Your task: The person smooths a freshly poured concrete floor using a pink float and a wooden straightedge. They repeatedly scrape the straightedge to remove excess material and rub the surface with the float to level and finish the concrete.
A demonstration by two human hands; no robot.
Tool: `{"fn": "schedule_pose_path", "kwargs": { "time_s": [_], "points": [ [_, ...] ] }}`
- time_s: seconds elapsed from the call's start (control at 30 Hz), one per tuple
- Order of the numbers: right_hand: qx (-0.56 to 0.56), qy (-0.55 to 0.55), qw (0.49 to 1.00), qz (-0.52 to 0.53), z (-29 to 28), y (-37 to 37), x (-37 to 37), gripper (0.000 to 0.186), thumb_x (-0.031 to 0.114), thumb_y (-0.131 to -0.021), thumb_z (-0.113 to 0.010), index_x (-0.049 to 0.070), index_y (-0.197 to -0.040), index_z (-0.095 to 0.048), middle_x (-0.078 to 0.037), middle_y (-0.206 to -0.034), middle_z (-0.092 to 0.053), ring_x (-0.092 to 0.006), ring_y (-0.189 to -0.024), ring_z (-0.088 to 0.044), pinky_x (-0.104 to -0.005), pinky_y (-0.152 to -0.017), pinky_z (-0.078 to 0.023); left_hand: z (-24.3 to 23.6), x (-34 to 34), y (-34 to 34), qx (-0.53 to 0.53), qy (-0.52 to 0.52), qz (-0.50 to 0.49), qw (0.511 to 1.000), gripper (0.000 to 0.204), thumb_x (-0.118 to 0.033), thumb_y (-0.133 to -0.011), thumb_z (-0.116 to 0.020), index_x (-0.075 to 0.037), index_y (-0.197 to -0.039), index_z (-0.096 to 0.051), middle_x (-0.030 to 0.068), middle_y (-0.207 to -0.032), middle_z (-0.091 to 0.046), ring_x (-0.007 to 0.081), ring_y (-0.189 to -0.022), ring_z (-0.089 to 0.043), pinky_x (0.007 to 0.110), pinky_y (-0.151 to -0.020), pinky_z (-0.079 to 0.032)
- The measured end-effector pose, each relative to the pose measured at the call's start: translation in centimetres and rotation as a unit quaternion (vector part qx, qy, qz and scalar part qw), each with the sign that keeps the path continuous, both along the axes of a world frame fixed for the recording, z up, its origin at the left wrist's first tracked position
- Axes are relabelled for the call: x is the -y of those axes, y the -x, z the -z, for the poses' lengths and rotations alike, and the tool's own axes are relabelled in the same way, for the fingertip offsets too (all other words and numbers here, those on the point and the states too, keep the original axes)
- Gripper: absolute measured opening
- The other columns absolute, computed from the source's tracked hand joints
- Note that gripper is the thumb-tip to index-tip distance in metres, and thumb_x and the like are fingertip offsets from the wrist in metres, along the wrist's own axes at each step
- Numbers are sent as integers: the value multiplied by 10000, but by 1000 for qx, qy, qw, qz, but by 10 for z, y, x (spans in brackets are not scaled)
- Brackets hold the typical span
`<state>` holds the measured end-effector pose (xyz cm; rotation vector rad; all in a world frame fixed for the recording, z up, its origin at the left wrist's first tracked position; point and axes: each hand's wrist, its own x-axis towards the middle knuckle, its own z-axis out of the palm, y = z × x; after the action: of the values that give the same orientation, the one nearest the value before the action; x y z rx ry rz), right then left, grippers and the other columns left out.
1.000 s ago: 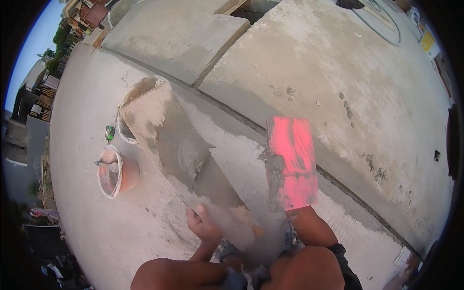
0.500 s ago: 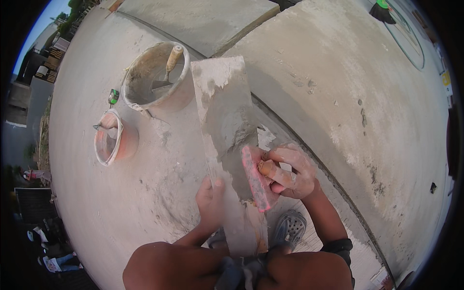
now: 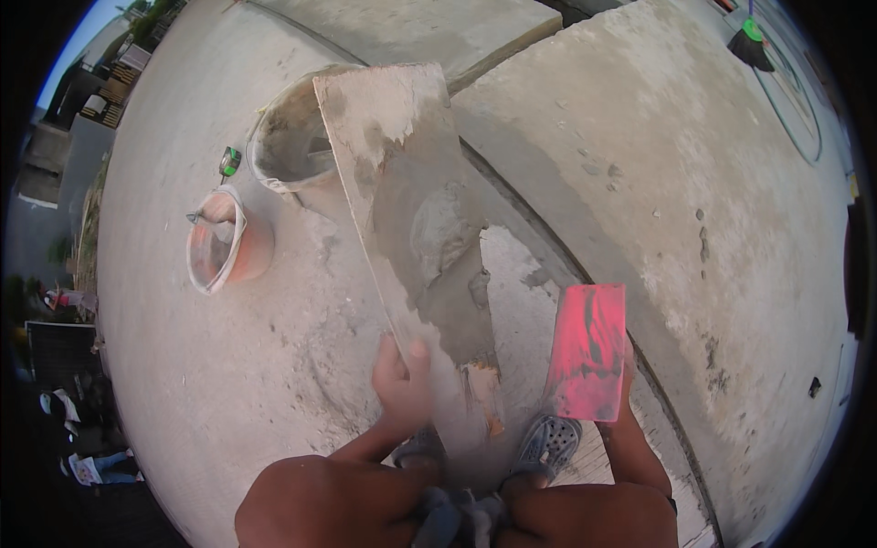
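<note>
My left hand [image 3: 400, 388] grips the left edge of a long, worn board [image 3: 365, 105], its thumb on top. The board tilts up away from me, its near end between my knees. Wet grey mortar [image 3: 448, 233] is spread over its middle, with a thicker lump there. To the right of the board, my right hand [image 3: 627, 384] holds up a pink plastering float [image 3: 589, 342]. The float's flat face, streaked with grey, is turned toward me and apart from the board. Behind it, the handle and most of my right fingers are hidden.
A large mortar-caked bucket [image 3: 279, 164] stands beyond the board, partly covered by it. Nearer is a small orange bucket [image 3: 251, 256], with a tape measure [image 3: 229, 162] close by. A groove [image 3: 539, 233] crosses the concrete on the right. A green-topped broom [image 3: 751, 47] lies far right.
My right hand has drawn the float off the mortar to the right and turned its face toward me. The board's far end has shifted up and left, now covering the trowel handle.
</note>
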<state>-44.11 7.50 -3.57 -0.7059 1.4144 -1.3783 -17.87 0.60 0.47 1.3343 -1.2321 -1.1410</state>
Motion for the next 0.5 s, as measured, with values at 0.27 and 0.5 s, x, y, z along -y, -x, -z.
{"fn": "schedule_pose_path", "kwargs": {
  "time_s": [0.27, 0.5],
  "points": [
    [-135, 108, 984, 35, -29, -72, 30, 357, 194, -1125, -378, -19, -1391, -483, -140, -1242, -593, -208, -1101, -599, -336, -938, -492, -3, -4, 11, 177, 48, 76, 980, 293, -243, -1061, -584, 5, -1189, -672, 116, -930, -738, 174, -829, -699, 347, -771, -553],
    [-149, 143, 978, -41, -38, -82, 32, 329, 152, -1106, -402, -25, -1356, -523, -165, -1146, -627, -231, -1017, -635, -337, -931, -496, -14, 1, 11, 215, -11, 133, 967, 312, -281, -1065, -571, -15, -1192, -675, 121, -865, -710, 193, -782, -687, 360, -741, -546]
  ]
}}
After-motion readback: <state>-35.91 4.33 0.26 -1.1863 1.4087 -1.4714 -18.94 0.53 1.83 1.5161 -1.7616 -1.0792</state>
